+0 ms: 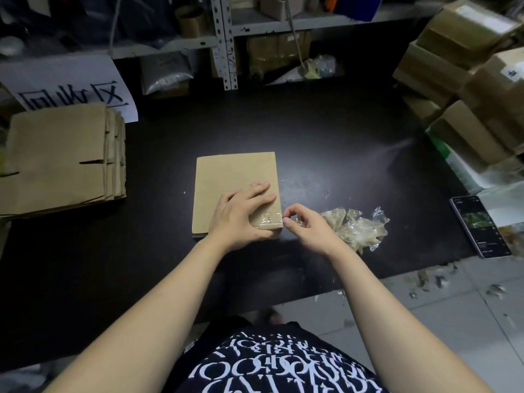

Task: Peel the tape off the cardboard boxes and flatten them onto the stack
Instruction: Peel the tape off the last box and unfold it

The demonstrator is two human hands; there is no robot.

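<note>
One box point(226, 177) is in work, lying low near the middle of the dark table point(312, 131), just in front of me.

Hands: my left hand point(243, 214) lies flat on the box's near right part, fingers straight, pressing it down. My right hand point(306, 228) is at the box's near right corner with thumb and forefinger curled together, pinching what looks like the free end of the tape point(269, 219). I cannot tell how firm that hold is.

Tape: a clear strip wraps the near right corner of the box and is wrinkled there. It is not yet off. I cannot make out whether more tape runs along the far part of the lid.

Done, judging by the layout:
- a stack point(56, 160) of flattened boxes at the left edge of the table, several layers deep, under a paper sign point(71, 80);
- a crumpled tape pile point(354, 228) just right of my right hand;
- small scraps point(436, 279) on the floor tiles to the right.

Left to do:
- finish peeling this box, flatten it, carry it to the stack;
- many unopened boxes point(467, 80) piled at the right, so I judge the task well short of finished.

A phone point(480, 225) lies at the right table edge, apart from the work.
</note>
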